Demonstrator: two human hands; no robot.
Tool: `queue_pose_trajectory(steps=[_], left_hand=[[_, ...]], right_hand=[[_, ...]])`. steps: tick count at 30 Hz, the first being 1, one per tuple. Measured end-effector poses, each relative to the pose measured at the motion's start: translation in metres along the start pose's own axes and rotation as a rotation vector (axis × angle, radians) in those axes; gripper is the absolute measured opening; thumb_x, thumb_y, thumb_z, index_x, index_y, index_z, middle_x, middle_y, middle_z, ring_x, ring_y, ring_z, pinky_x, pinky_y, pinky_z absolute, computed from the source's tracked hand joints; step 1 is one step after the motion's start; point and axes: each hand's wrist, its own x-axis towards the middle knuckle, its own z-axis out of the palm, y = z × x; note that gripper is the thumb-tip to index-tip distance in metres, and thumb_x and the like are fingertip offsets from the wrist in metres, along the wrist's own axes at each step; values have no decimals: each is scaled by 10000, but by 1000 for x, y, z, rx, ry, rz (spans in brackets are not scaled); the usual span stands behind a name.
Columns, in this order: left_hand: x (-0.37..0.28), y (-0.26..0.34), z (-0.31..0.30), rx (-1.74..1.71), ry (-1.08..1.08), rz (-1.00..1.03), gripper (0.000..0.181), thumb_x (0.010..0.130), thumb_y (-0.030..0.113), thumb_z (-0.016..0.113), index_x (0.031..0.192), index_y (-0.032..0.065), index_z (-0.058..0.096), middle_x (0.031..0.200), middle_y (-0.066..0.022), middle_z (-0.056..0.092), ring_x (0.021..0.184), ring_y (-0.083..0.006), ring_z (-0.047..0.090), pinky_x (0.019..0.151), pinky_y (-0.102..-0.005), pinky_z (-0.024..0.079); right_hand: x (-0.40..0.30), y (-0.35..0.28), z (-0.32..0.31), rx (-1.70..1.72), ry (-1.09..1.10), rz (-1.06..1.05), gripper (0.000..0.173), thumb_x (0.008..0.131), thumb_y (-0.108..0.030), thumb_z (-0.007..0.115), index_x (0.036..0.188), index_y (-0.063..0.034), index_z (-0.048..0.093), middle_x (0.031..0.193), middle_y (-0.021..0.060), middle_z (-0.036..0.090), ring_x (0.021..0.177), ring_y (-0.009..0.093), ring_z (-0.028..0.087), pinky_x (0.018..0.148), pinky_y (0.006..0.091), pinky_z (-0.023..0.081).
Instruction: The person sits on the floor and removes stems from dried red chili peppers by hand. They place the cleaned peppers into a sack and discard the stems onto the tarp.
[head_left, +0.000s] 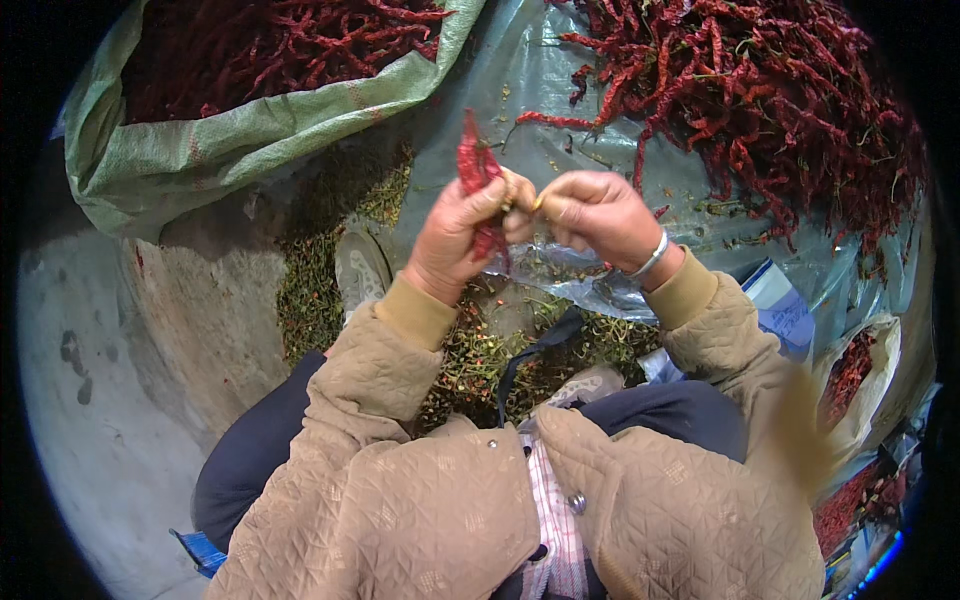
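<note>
My left hand grips a small bunch of dried red chilies, their tips up and their lower ends showing below the fist. Close beside it, my right hand pinches a small yellowish piece between thumb and forefinger. It looks like a chili stem end, though it is too small to be sure. The fingers of both hands almost meet. Beyond my right hand, a large heap of dried red chilies lies on a clear plastic sheet.
A pale green woven sack full of dried chilies stands at the upper left. Green stems and seeds litter the floor around my shoes. At the right are a blue and white packet and a white bag holding chilies.
</note>
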Motion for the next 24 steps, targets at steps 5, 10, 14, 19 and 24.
queue_pose_trajectory(steps=[5,10,14,19,24], left_hand=[[11,47,-41,187,131,45,257,794,76,521,1043,27,475,872,-128,559,669,-157,530,586,-283,425],[67,74,-27,524,211,29,141,801,101,572,796,84,433,733,-64,538,497,-81,451,422,-203,346],[141,69,-18,1007,303,263,232,746,202,661,686,79,474,608,-13,490,455,-55,405,408,-206,300],[211,45,-24,1680,15,593,280,656,177,674,896,60,591,847,-162,601,833,-325,577,689,-376,462],[204,29,-24,2018,-25,-23,248,631,191,640,849,75,620,769,-163,603,748,-316,585,675,-376,458]], right_hand=[[20,16,-9,-1269,-178,-421,125,728,-172,606,730,-49,632,697,128,601,700,269,587,622,363,476],[85,-30,-72,-2083,485,-364,143,721,-110,510,863,-107,533,791,74,525,750,247,547,623,356,438],[103,-24,-98,-1944,472,-317,61,733,-94,514,769,-105,562,761,72,559,758,242,575,631,338,440],[65,-23,-77,-1183,412,-527,114,649,-92,647,740,-63,585,730,92,529,699,257,547,618,323,442],[25,-29,-88,-283,559,-271,105,757,-59,611,839,2,584,759,2,570,692,64,506,656,209,428]])
